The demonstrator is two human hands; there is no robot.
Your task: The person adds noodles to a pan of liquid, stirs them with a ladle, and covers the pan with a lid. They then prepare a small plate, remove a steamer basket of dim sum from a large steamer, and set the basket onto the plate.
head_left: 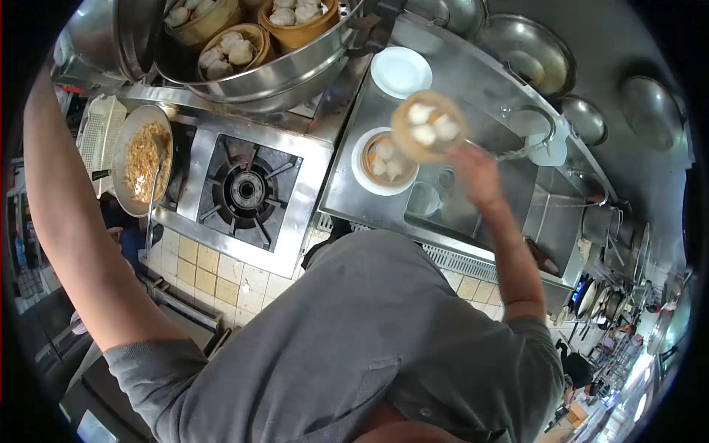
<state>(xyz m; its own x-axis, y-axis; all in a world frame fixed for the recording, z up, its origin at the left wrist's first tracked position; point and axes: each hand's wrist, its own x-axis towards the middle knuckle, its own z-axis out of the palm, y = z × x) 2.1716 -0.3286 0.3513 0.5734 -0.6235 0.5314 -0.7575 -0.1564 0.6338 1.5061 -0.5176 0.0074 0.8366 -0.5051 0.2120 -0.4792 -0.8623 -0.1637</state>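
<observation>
Bamboo steamer basket [429, 125] w/ dumplings held aloft, rim pinched by right hand [475, 176] fingers; left hand unseen.

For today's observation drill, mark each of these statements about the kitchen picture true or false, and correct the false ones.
1. The right hand holds a steamer basket of dumplings above the steel counter. True.
2. The burner has a pot on it. False: it is bare.
3. A second basket sits on a white plate on the counter. True.
4. The pan at the left holds soup. False: it holds what looks like fried rice.
5. The large steamer pot at the top is empty. False: it holds several baskets of dumplings.
6. The left hand is out of view; only the arm shows. True.
</observation>
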